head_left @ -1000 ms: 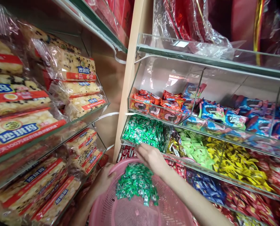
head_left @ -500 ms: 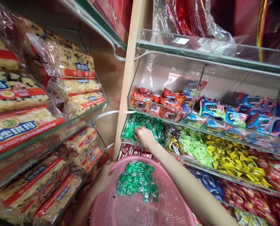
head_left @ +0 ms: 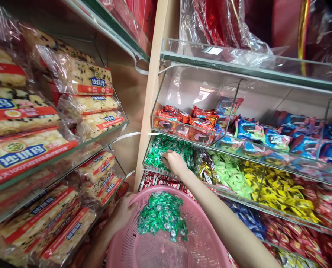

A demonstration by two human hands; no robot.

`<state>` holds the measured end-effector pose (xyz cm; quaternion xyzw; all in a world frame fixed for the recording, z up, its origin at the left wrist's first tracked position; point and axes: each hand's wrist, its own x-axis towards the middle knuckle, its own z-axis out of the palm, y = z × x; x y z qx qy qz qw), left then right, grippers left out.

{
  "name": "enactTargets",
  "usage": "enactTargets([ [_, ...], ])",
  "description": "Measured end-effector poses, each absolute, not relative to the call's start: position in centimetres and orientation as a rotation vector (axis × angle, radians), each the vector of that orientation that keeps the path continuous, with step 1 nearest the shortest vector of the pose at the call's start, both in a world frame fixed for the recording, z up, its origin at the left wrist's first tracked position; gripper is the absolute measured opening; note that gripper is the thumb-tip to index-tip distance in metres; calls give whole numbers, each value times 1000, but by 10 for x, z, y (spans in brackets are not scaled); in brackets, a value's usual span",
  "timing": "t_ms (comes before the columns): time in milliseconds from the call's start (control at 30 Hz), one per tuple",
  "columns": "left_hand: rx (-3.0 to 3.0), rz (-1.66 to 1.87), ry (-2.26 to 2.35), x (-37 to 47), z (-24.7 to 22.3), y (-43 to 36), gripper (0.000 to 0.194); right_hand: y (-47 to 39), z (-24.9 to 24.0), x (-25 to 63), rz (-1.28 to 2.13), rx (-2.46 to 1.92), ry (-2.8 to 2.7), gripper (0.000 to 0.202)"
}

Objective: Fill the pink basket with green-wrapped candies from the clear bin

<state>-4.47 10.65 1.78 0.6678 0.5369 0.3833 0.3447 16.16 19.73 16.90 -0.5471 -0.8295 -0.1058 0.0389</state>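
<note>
My left hand point(head_left: 126, 209) grips the left rim of a pink plastic basket point(head_left: 210, 227), its thumb over the edge. A heap of green-wrapped candies point(head_left: 161, 214) lies at the far side of the basket's inside. My right hand point(head_left: 174, 162) is at the glass bin of green candies point(head_left: 168, 143), just beyond the basket. Its fingers are curled in and pressed together over the candies. Whatever is between the fingertips is hidden from this angle.
Wrapped sachima bars point(head_left: 84, 76) fill the glass shelves at left. A wooden post point(head_left: 151, 82) stands between the shelves. Red-wrapped snacks point(head_left: 202, 121) sit above the green bin. Light green candies point(head_left: 231, 173) and yellow candies point(head_left: 280, 190) lie to its right, behind glass edges.
My right hand has shifted slightly right over the green candies, its fingers drawn closer together. My left hand and the basket have stayed in place.
</note>
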Motion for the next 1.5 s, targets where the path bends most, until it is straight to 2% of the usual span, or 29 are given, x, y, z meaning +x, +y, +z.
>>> enactTargets([
  [133,1718,993,1385,-44,20,107,30,188,180,169,-332,-1613,-2419,30],
  [300,1705,1017,1370,-44,19,109,30,143,177,176,-294,-1295,-2297,32],
  [400,1702,1025,1366,-44,20,109,28,107,148,186,-263,-1189,-2415,30],
  [600,1743,1003,1374,-45,20,108,30,70,56,240,-271,-1309,-2626,23],
  [733,1748,983,1383,-45,20,107,31,64,25,264,-308,-1395,-2734,23],
  [1067,1729,1023,1385,-43,20,105,31,74,1,244,-483,-1332,-2869,16],
  [1233,1716,1011,1375,-43,19,106,32,77,-4,239,-501,-1368,-2900,10],
  [1500,1712,990,1403,-43,24,104,32,80,1,234,-463,-1437,-2975,12],
])
